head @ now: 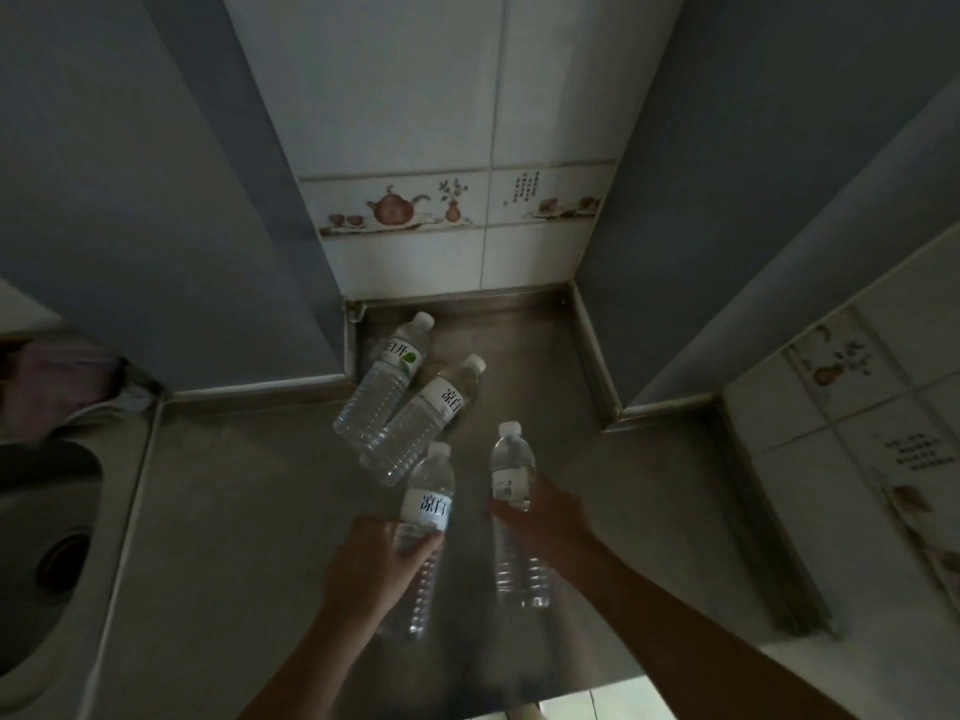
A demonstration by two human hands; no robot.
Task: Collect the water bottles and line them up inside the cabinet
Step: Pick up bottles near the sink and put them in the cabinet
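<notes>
Far left: rounded pale sink basin (pixel 47 553) with dark drain, set in the dull grey metal worktop (pixel 234 511). Left of centre: left hand (pixel 369 569), fingers (pixel 415 544) curled round the middle of a clear ribbed plastic water bottle with white label and white cap (pixel 428 504), thumb across the label's lower edge; bottle gripped, neck pointing away toward the wall. Just beyond, lying on the worktop in the tiled recess: two more clear capped bottles, one with a green-leaf label (pixel 387 379) and one with a plain white label (pixel 428 420), side by side and touching, caps toward the white wall tiles (pixel 457 262). Right of centre: right hand (pixel 545 517), fingers wrapped round a fourth clear water bottle (pixel 511 470) below its shoulder, cap up, base showing below the wrist. Whether either held bottle rested on the worktop: unclear. Far right: tiled wall with painted fruit motif (pixel 831 371).
</notes>
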